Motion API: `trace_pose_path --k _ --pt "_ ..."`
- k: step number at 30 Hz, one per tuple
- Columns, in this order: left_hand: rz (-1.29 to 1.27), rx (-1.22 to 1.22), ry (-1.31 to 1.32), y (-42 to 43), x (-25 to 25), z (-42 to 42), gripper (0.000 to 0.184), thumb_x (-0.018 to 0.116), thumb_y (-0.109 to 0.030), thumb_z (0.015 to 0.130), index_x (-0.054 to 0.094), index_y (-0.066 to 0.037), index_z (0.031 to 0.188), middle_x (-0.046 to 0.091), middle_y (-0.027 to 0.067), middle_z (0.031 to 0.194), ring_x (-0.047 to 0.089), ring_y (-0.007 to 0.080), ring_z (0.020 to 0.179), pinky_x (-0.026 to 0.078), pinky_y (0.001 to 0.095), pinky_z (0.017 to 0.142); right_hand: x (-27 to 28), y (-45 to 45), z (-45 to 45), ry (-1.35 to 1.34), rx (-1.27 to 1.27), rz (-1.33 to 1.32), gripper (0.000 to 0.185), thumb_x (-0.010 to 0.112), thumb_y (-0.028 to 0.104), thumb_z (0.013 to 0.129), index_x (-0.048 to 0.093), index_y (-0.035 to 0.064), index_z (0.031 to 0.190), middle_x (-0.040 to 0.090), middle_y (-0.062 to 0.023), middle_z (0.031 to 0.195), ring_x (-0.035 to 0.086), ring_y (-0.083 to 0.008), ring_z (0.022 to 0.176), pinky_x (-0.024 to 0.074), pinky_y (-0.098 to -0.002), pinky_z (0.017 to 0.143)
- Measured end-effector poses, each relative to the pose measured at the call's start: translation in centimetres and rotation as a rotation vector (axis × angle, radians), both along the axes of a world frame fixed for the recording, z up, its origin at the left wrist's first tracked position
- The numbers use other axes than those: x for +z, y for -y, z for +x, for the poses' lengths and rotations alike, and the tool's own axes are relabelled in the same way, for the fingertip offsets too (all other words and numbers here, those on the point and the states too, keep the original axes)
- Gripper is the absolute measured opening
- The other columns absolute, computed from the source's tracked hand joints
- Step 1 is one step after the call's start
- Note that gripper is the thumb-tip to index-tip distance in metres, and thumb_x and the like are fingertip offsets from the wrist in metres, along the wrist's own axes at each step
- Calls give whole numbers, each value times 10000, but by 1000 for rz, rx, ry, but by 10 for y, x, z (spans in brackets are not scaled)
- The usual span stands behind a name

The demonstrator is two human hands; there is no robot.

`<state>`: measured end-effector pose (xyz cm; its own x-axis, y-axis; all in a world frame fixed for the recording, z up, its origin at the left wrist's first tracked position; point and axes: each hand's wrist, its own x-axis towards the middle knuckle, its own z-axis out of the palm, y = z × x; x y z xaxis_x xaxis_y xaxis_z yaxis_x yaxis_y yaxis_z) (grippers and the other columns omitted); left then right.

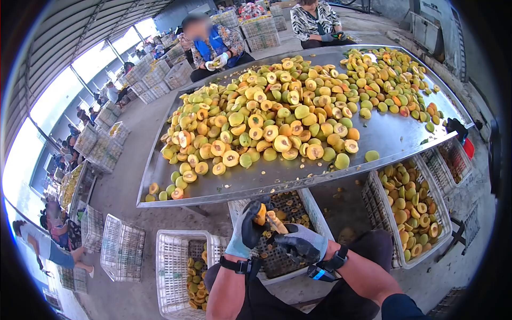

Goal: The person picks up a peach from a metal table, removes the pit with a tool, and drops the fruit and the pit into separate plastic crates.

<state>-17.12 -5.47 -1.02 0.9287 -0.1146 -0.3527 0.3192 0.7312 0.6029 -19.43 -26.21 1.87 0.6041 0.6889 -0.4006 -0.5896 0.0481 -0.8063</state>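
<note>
My left hand (249, 226), in a grey and black glove, grips an orange fruit piece (260, 214) over a crate below the table edge. Just to its right, my right hand (303, 242), gloved the same way, is closed on a tool with a light wooden handle (276, 222); the tool's tip points toward the fruit piece, and its working end is hard to make out. Halved yellow and green fruit (256, 120) lies heaped on the metal table (393, 140) in front of me.
Beneath my hands is a crate (319, 214) with scraps. Fruit-filled crates stand at the left (169, 266) and right (381, 213). Two people sit across the table, one in a blue vest (216, 44), one in a patterned top (314, 22). Stacked crates (101, 144) and more people are farther left.
</note>
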Motion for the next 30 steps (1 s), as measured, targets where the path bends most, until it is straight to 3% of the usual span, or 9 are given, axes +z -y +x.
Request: trace_pose_path --k 2,5,10,15,19,20,23,27,30 --pt "196 -157 99 0 2 -2 363 561 -45 885 537 -17 1246 612 76 1026 610 209 959 525 348 868 -1 1 1 -26 -43 59 227 635 277 905 619 71 996 566 17 711 491 -63 568 360 -212 492" --pt "186 -146 81 7 17 -5 428 626 -21 815 539 -19 1234 608 76 1068 610 201 973 517 341 880 -2 2 1 -70 28 110 168 619 242 930 561 85 935 521 34 682 481 -49 532 373 -204 468" --pt "35 -131 145 7 36 -15 446 626 12 774 546 -13 1212 610 73 1100 607 204 997 505 327 888 2 6 -1 -632 78 469 221 568 279 960 538 65 914 476 30 663 425 -63 522 311 -205 433" --pt "382 -183 218 0 19 -9 372 656 -24 767 595 -19 1134 628 54 1028 616 170 952 506 306 848 -10 9 3 -841 257 663 353 504 354 983 527 2 998 362 40 610 360 -69 516 273 -225 447" --pt "263 -273 188 -2 34 -13 312 687 -78 762 633 5 1059 669 98 1004 641 189 925 518 308 844 -5 9 -3 -809 307 757 354 499 316 985 515 -32 1047 372 24 588 354 -71 484 272 -209 425" --pt "286 -265 203 -2 35 -14 316 697 -92 757 639 9 1050 674 107 997 644 193 920 519 307 842 -10 7 -4 -811 303 722 273 508 322 981 544 66 1069 370 22 590 331 -64 431 265 -200 387" --pt "637 -136 205 3 18 -10 280 653 -43 750 667 0 1026 681 50 958 618 112 853 496 249 777 -3 6 -7 -803 243 541 257 533 319 972 538 76 1056 392 28 598 351 -65 438 276 -203 387" --pt "760 -124 189 4 21 -11 299 650 -41 764 661 6 1059 680 38 986 611 114 861 492 242 796 20 -3 -11 -267 -37 178 191 613 250 933 548 72 958 525 -4 642 485 -82 484 353 -223 415" --pt "44 -144 108 4 35 -15 367 590 -95 823 573 11 1174 636 75 1065 615 165 937 518 304 835 5 -8 -6 -34 -86 110 183 626 238 924 549 74 951 544 -3 682 500 -75 520 372 -235 438"
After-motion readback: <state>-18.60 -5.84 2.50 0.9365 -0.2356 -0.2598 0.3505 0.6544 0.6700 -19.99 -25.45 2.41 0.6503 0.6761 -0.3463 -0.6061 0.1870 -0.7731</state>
